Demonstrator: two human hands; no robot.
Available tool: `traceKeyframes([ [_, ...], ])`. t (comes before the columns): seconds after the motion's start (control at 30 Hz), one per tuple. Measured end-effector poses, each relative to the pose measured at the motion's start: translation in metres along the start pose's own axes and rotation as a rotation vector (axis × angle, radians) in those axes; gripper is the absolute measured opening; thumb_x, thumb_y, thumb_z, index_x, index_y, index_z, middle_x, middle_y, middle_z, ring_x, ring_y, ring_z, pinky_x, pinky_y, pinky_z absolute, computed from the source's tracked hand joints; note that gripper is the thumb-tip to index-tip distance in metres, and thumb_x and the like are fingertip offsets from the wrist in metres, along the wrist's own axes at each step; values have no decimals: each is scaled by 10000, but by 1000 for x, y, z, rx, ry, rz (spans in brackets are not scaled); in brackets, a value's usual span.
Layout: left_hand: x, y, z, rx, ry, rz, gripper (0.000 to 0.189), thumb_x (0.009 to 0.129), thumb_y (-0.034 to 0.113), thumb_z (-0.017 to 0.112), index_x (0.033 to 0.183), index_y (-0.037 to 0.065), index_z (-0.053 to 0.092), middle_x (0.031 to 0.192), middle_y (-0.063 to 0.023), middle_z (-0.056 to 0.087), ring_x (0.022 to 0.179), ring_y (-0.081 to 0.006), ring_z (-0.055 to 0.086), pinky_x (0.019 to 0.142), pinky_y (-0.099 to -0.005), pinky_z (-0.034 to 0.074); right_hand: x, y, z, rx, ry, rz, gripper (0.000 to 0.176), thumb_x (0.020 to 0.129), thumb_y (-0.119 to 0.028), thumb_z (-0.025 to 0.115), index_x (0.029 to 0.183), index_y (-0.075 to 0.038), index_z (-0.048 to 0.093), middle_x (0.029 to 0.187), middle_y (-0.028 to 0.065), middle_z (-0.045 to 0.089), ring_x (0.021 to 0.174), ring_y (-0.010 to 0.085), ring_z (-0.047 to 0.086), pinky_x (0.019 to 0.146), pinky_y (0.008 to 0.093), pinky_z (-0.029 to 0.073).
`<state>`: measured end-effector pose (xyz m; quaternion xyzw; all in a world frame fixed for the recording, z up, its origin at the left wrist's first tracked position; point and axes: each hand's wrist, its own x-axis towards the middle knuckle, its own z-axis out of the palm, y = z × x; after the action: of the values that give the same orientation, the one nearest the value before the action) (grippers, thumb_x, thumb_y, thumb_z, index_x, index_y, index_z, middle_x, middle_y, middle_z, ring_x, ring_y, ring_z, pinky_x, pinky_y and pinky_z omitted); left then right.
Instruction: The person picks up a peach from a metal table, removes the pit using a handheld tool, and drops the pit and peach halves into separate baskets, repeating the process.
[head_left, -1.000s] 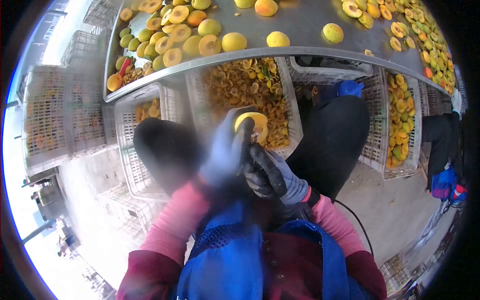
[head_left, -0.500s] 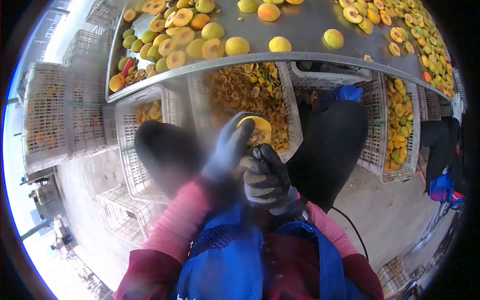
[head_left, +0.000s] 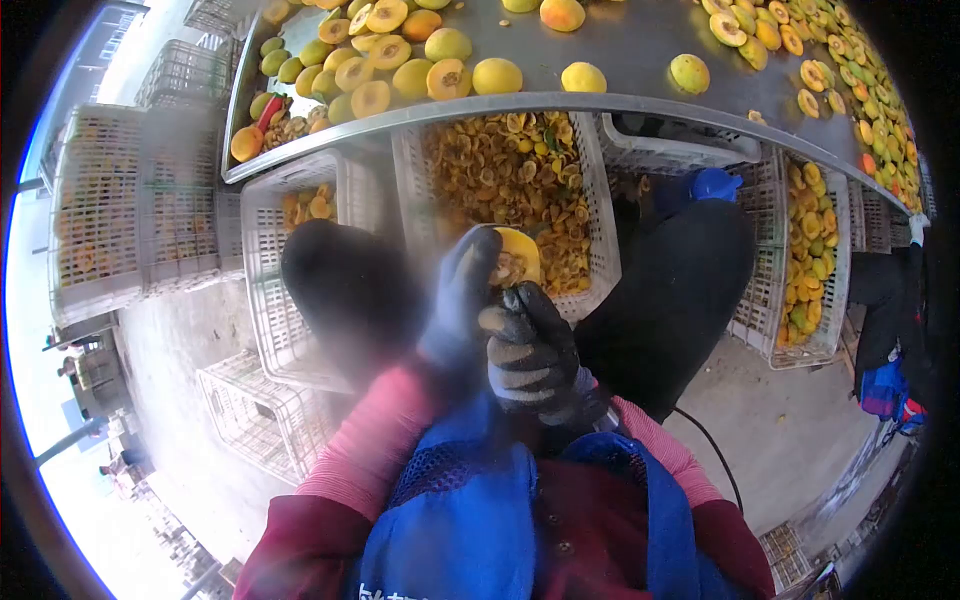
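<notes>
My left hand (head_left: 462, 290), in a pale glove with dark fingertips, is closed around a halved yellow peach (head_left: 519, 255). The cut face, with a brown pit area, points towards my right hand. My right hand (head_left: 530, 355), in a black and grey glove, is closed just below the fruit, its thumb and forefinger close against the cut side. A short grey piece (head_left: 604, 420) shows at the heel of this hand; what the fingers grip is mostly hidden. Under both hands stands a white crate (head_left: 603, 215) of brown and yellow peach scraps (head_left: 500, 190).
A metal table (head_left: 640, 60) carries whole and halved peaches (head_left: 450, 78), with a red-handled tool (head_left: 270, 112) at left. Crates of fruit (head_left: 808, 250) flank my knees. A black cord (head_left: 712, 440) hangs at right. Another person's dark-clothed leg (head_left: 875, 300) is at far right.
The view has shifted slightly, so the table and crates appear farther right and a little higher. Both hands still hold together at the peach half, with only a small movement of the fingers.
</notes>
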<state>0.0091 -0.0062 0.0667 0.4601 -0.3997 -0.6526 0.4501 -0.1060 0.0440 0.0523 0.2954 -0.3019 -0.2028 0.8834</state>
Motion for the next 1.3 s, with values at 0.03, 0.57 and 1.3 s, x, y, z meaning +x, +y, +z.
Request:
traceKeyframes([
  [0.03,0,-10,-2,-63,91,-13,363,938,324,439,978,-14,565,872,-93,603,817,-170,589,754,-292,473,0,-2,-1,-3,18,-20,439,916,-532,344,945,-116,482,598,6,414,441,132,397,388,305,350],
  [0.57,45,119,-118,1623,760,486,387,803,286,641,1094,38,580,1016,-161,587,903,-279,582,774,-362,462,-6,-42,4,-282,333,-188,442,933,-509,359,826,-120,540,463,-69,246,332,56,215,303,211,224],
  [1.3,83,44,2,53,-30,-211,499,807,132,560,1266,-17,434,1123,-92,549,1013,-179,538,843,-294,461,6,-69,52,-834,1017,-739,409,895,-504,462,877,-103,539,559,-19,440,357,80,325,340,213,266],
])
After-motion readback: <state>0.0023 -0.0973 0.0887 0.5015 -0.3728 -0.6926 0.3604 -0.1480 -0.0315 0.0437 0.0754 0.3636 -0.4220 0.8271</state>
